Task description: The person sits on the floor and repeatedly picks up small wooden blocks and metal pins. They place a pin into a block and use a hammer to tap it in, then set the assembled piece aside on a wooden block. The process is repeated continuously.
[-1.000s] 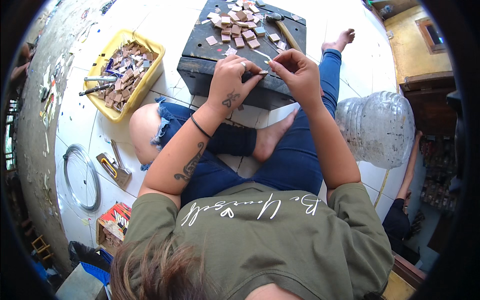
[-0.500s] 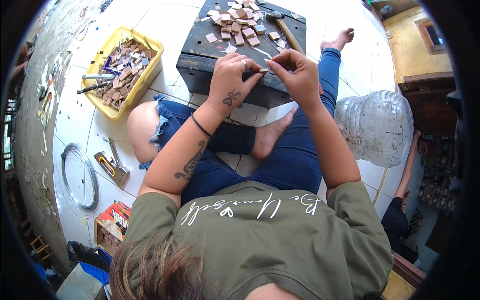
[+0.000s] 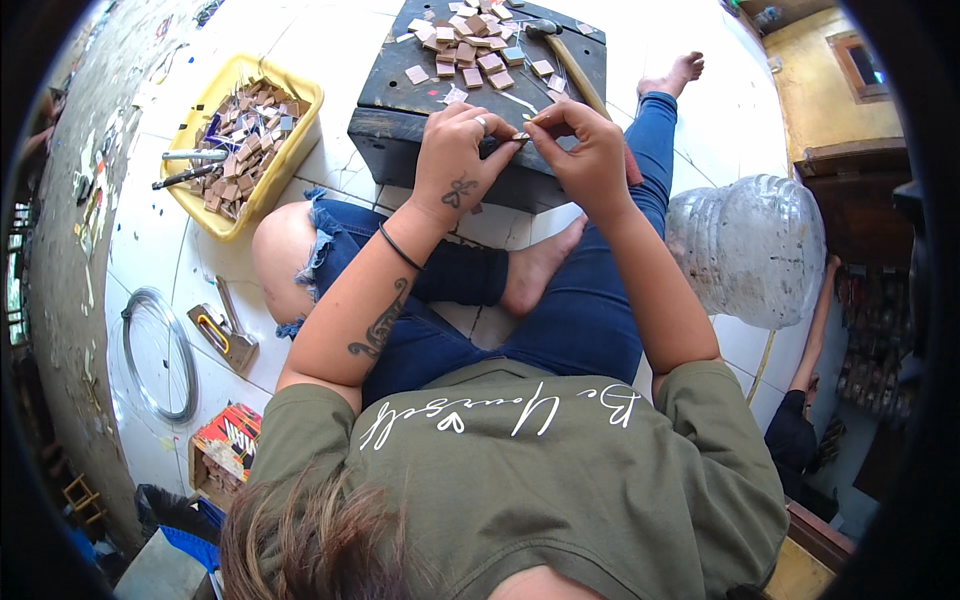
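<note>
Closer together than a second ago, your two hands are now nearly meeting over the near edge of the dark, box-shaped work block [image 3: 400,140]. Your left hand [image 3: 458,155] is pinching a small, flat, brownish piece [image 3: 521,136] between thumb and forefinger, its other fingers curling in. Your right hand [image 3: 583,155] is bringing thumb and forefinger together just beside that piece; whether they are gripping anything is too small to tell. Beyond your hands, a loose pile of square brown and pinkish tiles [image 3: 466,53] is lying on the block's top, and a wooden-handled hammer [image 3: 577,68] is resting to the right of it. On your left, a yellow plastic basin [image 3: 300,143] is holding many more such squares. Nearer you, a coil of silvery wire [image 3: 189,365] and a metallic staple gun [image 3: 226,342] are lying side by side on the white-tiled floor [image 3: 250,388].
</note>
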Action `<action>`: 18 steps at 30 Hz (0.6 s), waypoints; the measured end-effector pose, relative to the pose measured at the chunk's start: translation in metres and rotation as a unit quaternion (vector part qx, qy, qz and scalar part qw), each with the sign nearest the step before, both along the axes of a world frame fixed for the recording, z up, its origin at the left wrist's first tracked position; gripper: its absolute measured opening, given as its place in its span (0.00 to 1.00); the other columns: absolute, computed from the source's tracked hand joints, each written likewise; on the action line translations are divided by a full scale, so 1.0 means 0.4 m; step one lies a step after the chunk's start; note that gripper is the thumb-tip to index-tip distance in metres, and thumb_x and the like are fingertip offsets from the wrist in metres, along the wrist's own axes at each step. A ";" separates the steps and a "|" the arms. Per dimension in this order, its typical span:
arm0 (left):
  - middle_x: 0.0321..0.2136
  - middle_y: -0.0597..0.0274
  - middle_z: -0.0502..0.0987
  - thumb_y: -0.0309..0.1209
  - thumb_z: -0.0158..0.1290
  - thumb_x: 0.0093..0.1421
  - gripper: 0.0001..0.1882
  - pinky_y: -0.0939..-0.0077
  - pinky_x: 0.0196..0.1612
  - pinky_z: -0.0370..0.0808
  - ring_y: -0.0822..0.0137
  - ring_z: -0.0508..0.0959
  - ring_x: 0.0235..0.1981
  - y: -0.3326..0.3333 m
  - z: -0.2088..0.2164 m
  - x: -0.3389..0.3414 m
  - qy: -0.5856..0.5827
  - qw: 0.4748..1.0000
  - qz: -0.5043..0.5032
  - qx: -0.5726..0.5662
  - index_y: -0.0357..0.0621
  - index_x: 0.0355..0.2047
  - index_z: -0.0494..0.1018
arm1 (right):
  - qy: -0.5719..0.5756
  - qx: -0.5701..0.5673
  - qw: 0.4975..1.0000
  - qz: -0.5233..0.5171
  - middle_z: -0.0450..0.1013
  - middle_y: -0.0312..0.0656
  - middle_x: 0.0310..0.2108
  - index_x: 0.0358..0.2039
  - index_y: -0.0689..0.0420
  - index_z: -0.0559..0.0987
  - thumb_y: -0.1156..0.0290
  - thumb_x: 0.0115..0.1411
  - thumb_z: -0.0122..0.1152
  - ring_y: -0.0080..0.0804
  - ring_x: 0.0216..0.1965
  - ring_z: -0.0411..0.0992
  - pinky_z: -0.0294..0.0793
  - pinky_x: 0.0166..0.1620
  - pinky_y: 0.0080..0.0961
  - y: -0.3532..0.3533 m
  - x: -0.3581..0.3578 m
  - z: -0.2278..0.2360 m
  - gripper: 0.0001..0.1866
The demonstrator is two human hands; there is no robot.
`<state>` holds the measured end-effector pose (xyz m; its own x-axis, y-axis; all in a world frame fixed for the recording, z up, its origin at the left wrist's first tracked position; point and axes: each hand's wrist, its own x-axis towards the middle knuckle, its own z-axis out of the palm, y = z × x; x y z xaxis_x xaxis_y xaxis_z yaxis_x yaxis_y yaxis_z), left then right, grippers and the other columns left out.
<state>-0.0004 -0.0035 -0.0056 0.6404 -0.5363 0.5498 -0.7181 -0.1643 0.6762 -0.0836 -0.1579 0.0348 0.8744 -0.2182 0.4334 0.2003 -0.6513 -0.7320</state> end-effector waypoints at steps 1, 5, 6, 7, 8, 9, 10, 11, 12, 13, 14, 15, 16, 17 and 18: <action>0.26 0.65 0.79 0.32 0.63 0.50 0.05 0.64 0.44 0.70 0.60 0.76 0.36 0.000 0.002 0.000 0.001 1.000 0.000 0.004 0.46 0.26 0.80 | -0.005 -0.006 1.000 0.003 0.77 0.45 0.25 0.28 0.64 0.79 0.75 0.54 0.67 0.30 0.27 0.77 0.75 0.33 0.24 -0.001 0.001 0.001 0.06; 0.26 0.61 0.79 0.32 0.62 0.52 0.06 0.64 0.42 0.71 0.59 0.77 0.35 -0.011 0.014 -0.001 0.022 1.000 -0.012 -0.016 0.43 0.27 0.80 | 0.024 0.000 1.000 0.016 0.78 0.45 0.26 0.29 0.63 0.80 0.74 0.54 0.66 0.32 0.28 0.77 0.76 0.33 0.25 -0.007 0.007 0.012 0.06; 0.27 0.60 0.79 0.32 0.62 0.52 0.06 0.64 0.41 0.72 0.58 0.77 0.34 -0.014 0.018 -0.001 0.032 0.999 -0.023 -0.019 0.42 0.28 0.80 | 0.038 0.009 0.999 0.016 0.78 0.45 0.26 0.29 0.63 0.80 0.74 0.54 0.67 0.32 0.28 0.77 0.76 0.34 0.25 -0.009 0.010 0.015 0.06; 0.27 0.59 0.78 0.31 0.62 0.53 0.07 0.65 0.39 0.72 0.57 0.77 0.33 -0.016 0.021 0.000 0.040 0.998 -0.034 -0.024 0.41 0.28 0.80 | 0.052 0.018 0.998 0.017 0.78 0.44 0.26 0.28 0.63 0.80 0.74 0.54 0.67 0.32 0.28 0.78 0.76 0.34 0.25 -0.012 0.013 0.018 0.06; 0.27 0.58 0.78 0.31 0.61 0.54 0.07 0.65 0.38 0.73 0.57 0.77 0.32 -0.018 0.024 -0.001 0.046 0.997 -0.044 -0.031 0.40 0.28 0.80 | 0.054 0.001 0.998 0.026 0.78 0.45 0.27 0.29 0.63 0.80 0.71 0.55 0.67 0.33 0.30 0.78 0.76 0.35 0.26 -0.017 0.014 0.021 0.08; 0.27 0.57 0.78 0.30 0.61 0.54 0.07 0.66 0.36 0.73 0.57 0.77 0.31 -0.019 0.027 -0.002 0.052 0.997 -0.047 -0.037 0.39 0.28 0.79 | 0.055 -0.017 0.998 0.034 0.78 0.45 0.28 0.30 0.63 0.81 0.69 0.55 0.67 0.34 0.32 0.78 0.76 0.37 0.28 -0.023 0.014 0.022 0.09; 0.27 0.56 0.78 0.30 0.61 0.55 0.06 0.67 0.35 0.74 0.57 0.77 0.30 -0.021 0.028 -0.003 0.055 0.996 -0.048 -0.044 0.38 0.28 0.79 | 0.042 -0.036 0.997 0.056 0.78 0.45 0.30 0.31 0.62 0.81 0.67 0.56 0.67 0.35 0.34 0.78 0.76 0.38 0.29 -0.031 0.014 0.021 0.11; 0.27 0.56 0.78 0.29 0.60 0.56 0.06 0.68 0.33 0.74 0.57 0.77 0.29 -0.021 0.030 -0.003 0.056 0.996 -0.048 -0.052 0.38 0.28 0.79 | 0.025 -0.102 0.994 -0.011 0.77 0.45 0.32 0.34 0.62 0.80 0.64 0.57 0.67 0.36 0.36 0.78 0.76 0.39 0.30 -0.044 0.013 0.019 0.13; 0.26 0.56 0.77 0.28 0.60 0.56 0.06 0.69 0.33 0.73 0.58 0.77 0.28 -0.021 0.031 -0.004 0.071 0.994 -0.058 -0.054 0.37 0.28 0.78 | -0.005 -0.168 0.984 -0.064 0.77 0.46 0.35 0.37 0.62 0.80 0.61 0.57 0.66 0.38 0.38 0.78 0.76 0.41 0.31 -0.061 0.007 0.017 0.16; 0.26 0.55 0.76 0.28 0.60 0.56 0.06 0.70 0.33 0.72 0.59 0.76 0.28 -0.021 0.032 -0.005 0.084 0.993 -0.065 -0.057 0.36 0.28 0.78 | -0.047 -0.233 0.965 -0.110 0.76 0.47 0.37 0.40 0.61 0.80 0.58 0.58 0.66 0.39 0.40 0.77 0.76 0.42 0.32 -0.080 -0.001 0.012 0.19; 0.25 0.55 0.76 0.27 0.60 0.57 0.06 0.71 0.33 0.71 0.60 0.76 0.28 -0.020 0.033 -0.006 0.099 0.991 -0.070 -0.057 0.35 0.28 0.77 | 0.019 -0.324 0.928 -0.181 0.73 0.50 0.45 0.52 0.61 0.74 0.56 0.60 0.62 0.47 0.45 0.75 0.75 0.46 0.38 -0.099 -0.018 0.004 0.25; 0.25 0.56 0.75 0.27 0.60 0.57 0.06 0.71 0.32 0.70 0.61 0.76 0.28 -0.020 0.033 -0.006 0.096 0.991 -0.072 -0.058 0.35 0.28 0.77 | 0.086 -0.313 0.924 -0.201 0.72 0.51 0.46 0.54 0.60 0.72 0.58 0.61 0.61 0.48 0.45 0.75 0.75 0.47 0.40 -0.115 -0.027 -0.010 0.26; 0.25 0.56 0.75 0.26 0.59 0.57 0.06 0.72 0.31 0.70 0.61 0.75 0.27 -0.020 0.033 -0.006 0.095 0.991 -0.073 -0.055 0.35 0.28 0.77 | 0.152 -0.301 0.916 -0.220 0.72 0.52 0.46 0.56 0.60 0.70 0.60 0.61 0.60 0.50 0.45 0.75 0.74 0.47 0.42 -0.128 -0.034 -0.025 0.26; 0.25 0.57 0.75 0.26 0.59 0.58 0.06 0.72 0.31 0.70 0.62 0.75 0.27 -0.021 0.033 -0.005 0.093 0.991 -0.075 -0.052 0.35 0.28 0.77 | 0.221 -0.284 0.902 -0.239 0.71 0.53 0.47 0.58 0.60 0.68 0.61 0.62 0.59 0.51 0.45 0.75 0.74 0.48 0.43 -0.141 -0.041 -0.039 0.27; 0.25 0.57 0.75 0.26 0.59 0.58 0.06 0.72 0.31 0.70 0.62 0.75 0.27 -0.023 0.033 -0.005 0.097 0.991 -0.076 -0.051 0.35 0.28 0.77 | 0.211 -0.267 0.917 -0.209 0.70 0.57 0.48 0.60 0.60 0.65 0.67 0.63 0.55 0.54 0.46 0.74 0.74 0.48 0.46 -0.153 -0.044 -0.050 0.26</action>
